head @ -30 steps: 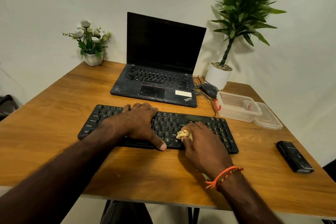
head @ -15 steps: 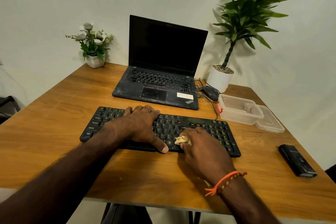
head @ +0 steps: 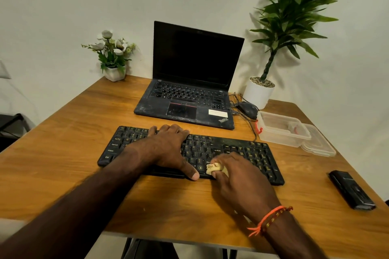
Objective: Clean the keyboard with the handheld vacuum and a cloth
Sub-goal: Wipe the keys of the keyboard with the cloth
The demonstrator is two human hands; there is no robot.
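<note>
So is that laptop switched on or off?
Cannot tell for sure: the laptop stands open, its screen fully dark, no lights visible.

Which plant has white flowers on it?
The small plant at the table's back left corner, left of the laptop. The tall plant on the right shows only green leaves.
</note>
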